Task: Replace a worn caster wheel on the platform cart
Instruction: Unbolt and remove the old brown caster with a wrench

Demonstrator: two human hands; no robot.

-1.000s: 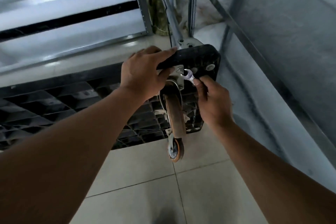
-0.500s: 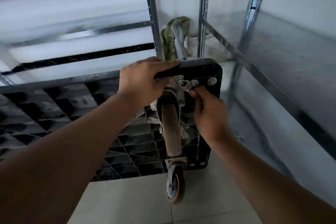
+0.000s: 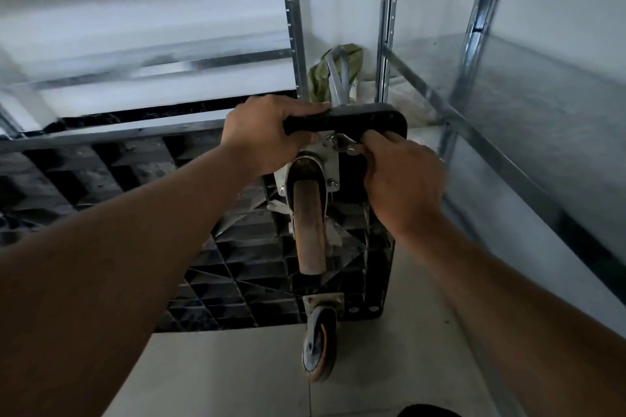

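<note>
Where the black plastic platform cart (image 3: pixel 237 264) stands on its side, the worn brown caster wheel (image 3: pixel 309 230) sticks out near its top edge. The right hand (image 3: pixel 403 176) pinches a small silver wrench (image 3: pixel 343 141), maybe on a bolt (image 3: pixel 327 142) of the wheel's metal plate (image 3: pixel 333 164). The left hand (image 3: pixel 264 132) grips the cart's top edge. Grey metal shelves (image 3: pixel 388 27) stand behind.

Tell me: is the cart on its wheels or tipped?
Tipped up: the cart shows its ribbed underside; the upper caster is off the floor.

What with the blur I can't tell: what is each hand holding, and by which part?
Left hand grips the cart by its upper edge; right hand pinches the wrench by its handle.
</note>
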